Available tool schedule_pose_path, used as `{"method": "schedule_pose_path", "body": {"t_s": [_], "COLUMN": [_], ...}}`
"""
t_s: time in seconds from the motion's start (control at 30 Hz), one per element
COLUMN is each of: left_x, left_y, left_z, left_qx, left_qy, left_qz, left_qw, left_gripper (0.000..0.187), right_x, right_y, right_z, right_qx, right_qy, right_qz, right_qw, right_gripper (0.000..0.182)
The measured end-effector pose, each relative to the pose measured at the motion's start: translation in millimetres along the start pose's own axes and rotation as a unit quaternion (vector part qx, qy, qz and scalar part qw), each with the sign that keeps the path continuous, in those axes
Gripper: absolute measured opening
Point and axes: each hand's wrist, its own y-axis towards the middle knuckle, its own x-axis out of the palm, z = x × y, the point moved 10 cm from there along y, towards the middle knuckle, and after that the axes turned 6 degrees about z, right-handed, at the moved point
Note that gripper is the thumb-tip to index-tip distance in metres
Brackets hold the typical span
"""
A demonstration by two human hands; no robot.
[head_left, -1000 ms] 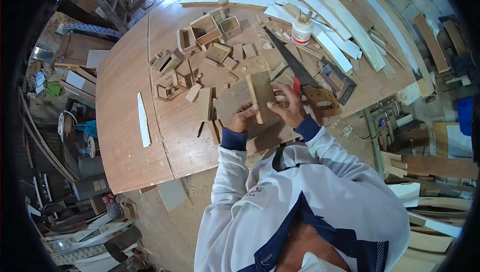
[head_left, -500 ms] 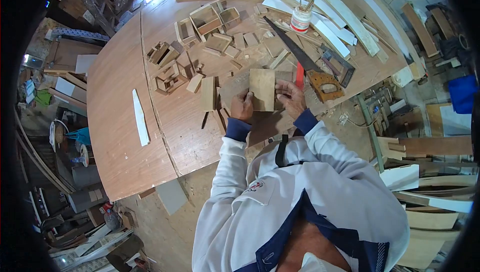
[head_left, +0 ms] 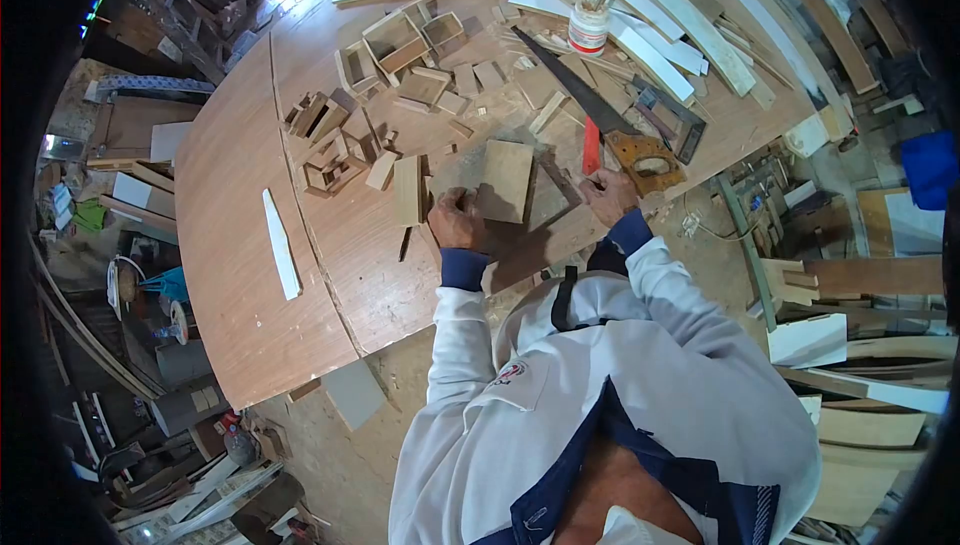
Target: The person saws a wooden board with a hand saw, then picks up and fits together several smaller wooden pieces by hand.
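Observation:
A flat rectangular wooden piece (head_left: 506, 181) lies tilted on a greyish board in front of me. My left hand (head_left: 457, 219) is at its lower left side, fingers bent together; what they hold, if anything, is hidden. To the right, my right hand (head_left: 610, 195) has its fingers curled beside the lower end of a red strip (head_left: 591, 148); whether it grips something is too small to tell. Just left of my left hand stands a wooden block (head_left: 408, 191). The handsaw (head_left: 648, 163) lies beyond my right hand.
Small wooden boxes (head_left: 395, 45) and offcuts lie across the wooden table (head_left: 225, 175). A white jar (head_left: 588, 29) holding sticks stands near long white-faced strips (head_left: 690, 20). A dark metal square (head_left: 690, 135) rests beside the saw. One pale tapered strip (head_left: 280, 245) lies at left.
My right hand has let go of the rectangular piece and moved right, towards the red strip. The piece has gone from raised between both hands to lying tilted. The view has shifted slightly.

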Motion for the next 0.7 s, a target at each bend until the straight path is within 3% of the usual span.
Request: {"method": "schedule_pose_path", "body": {"t_s": [0.03, 0.17, 0.23, 0.27, 0.33, 0.47, 0.5, 0.53, 0.57, 0.63, 0.7], "left_x": [3.6, 15.1, 17.5, 21.0, 32.6, 29.7, 37.1, 47.6, 39.9, 46.3, 57.9], "left_y": [-1.2, -8.7, -16.8, -20.9, -25.2, -16.6, -12.4, -16.7, -13.0, -22.6, -27.1], "left_z": [-6.0, 10.8, 56.6, 63.4, 67.5, 73.2, 60.2, 54.9, 56.9, 53.4, 35.3], "left_qx": [-0.039, -0.057, 0.117, 0.116, 0.071, 0.179, 0.059, -0.067, -0.068, -0.182, -0.211], "left_qy": [-0.020, 0.149, 0.215, 0.218, 0.223, 0.180, -0.048, -0.272, -0.269, -0.345, -0.377], "left_qz": [-0.020, -0.099, -0.031, -0.029, -0.081, -0.046, -0.153, -0.248, -0.249, -0.335, -0.338], "left_qw": [0.999, 0.982, 0.969, 0.969, 0.969, 0.966, 0.985, 0.928, 0.928, 0.858, 0.836], "left_gripper": [0.021, 0.030, 0.045, 0.045, 0.061, 0.065, 0.064, 0.062, 0.062, 0.061, 0.060], "right_x": [-5.7, -2.6, 6.0, 8.7, 21.0, 16.5, 15.5, 14.4, 9.7, 4.2, 6.1], "right_y": [0.6, 2.8, 1.3, 0.6, -2.8, -2.7, -1.9, -1.6, -0.8, -1.7, -1.7], "right_z": [-5.9, -6.4, -1.1, -1.6, -0.8, -21.0, -25.1, -28.9, -32.8, -45.0, -43.6], "right_qx": [-0.046, -0.098, -0.027, -0.028, 0.039, 0.061, 0.058, 0.056, 0.057, 0.034, 0.048], "right_qy": [-0.139, -0.158, -0.133, -0.131, 0.120, 0.252, 0.224, 0.195, 0.197, -0.012, 0.017], "right_qz": [0.014, 0.018, -0.037, -0.040, -0.088, -0.064, -0.071, -0.078, -0.078, -0.123, -0.117], "right_qw": [0.989, 0.982, 0.990, 0.990, 0.988, 0.964, 0.970, 0.976, 0.976, 0.992, 0.992], "right_gripper": [0.029, 0.038, 0.032, 0.032, 0.028, 0.028, 0.029, 0.030, 0.030, 0.029, 0.027]}}
